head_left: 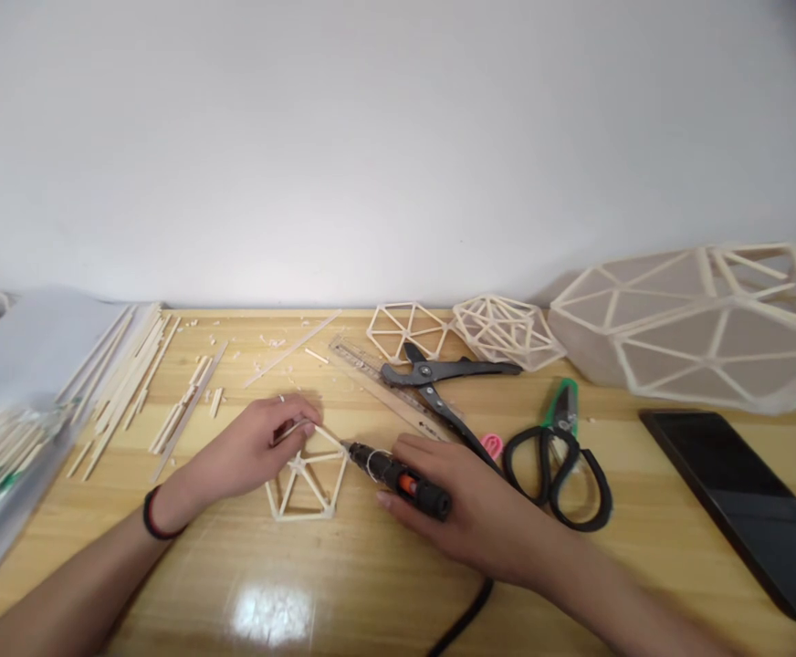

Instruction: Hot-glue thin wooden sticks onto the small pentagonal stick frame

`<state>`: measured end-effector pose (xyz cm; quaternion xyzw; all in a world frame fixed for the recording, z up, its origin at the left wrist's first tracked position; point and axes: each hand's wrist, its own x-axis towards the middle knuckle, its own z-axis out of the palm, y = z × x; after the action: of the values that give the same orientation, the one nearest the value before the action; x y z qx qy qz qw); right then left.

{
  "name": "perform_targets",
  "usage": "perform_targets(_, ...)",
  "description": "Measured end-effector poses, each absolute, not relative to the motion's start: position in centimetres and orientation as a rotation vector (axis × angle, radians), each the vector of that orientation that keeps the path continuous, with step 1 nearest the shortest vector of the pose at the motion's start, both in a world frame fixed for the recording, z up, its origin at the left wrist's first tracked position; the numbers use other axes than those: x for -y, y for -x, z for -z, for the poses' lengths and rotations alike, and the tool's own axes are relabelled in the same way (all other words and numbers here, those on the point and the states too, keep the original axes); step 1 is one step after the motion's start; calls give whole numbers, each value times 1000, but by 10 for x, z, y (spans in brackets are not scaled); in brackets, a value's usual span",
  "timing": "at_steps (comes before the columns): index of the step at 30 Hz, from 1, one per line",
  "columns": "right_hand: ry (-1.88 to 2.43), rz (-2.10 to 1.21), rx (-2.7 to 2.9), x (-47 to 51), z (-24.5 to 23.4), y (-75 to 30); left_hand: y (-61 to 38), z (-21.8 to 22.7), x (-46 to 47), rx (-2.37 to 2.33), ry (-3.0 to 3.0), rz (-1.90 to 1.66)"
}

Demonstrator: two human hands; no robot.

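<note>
A small hexagonal frame of wooden sticks (333,493), with spokes meeting at a hub, lies on the table in front of me. My left hand (267,447) pinches one of its outer sticks (329,438) at the upper left. In my right hand (453,502) is a black pen-shaped glue tool (391,474) with an orange part in its body. Its thin tip is at the frame's right corner; whether it touches cannot be made out. A black cord (463,620) emerges below my right hand.
Behind lie pliers-like cutters (439,370), a clear ruler (384,379) and stick frames (408,330). Black-handled scissors (593,497) with a green sheath (566,406) and a phone (747,511) are right, near a large covered frame (699,338). Loose sticks (130,374) and bagged sticks (1,456) lie left.
</note>
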<state>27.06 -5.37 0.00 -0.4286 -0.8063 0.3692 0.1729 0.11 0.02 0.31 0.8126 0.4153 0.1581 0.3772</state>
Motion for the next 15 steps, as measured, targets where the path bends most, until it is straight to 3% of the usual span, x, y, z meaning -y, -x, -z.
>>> perform_targets(15, 1217, -1082, 2290, 53, -1, -271, 0, -2, -1, -1052, -2071, -417)
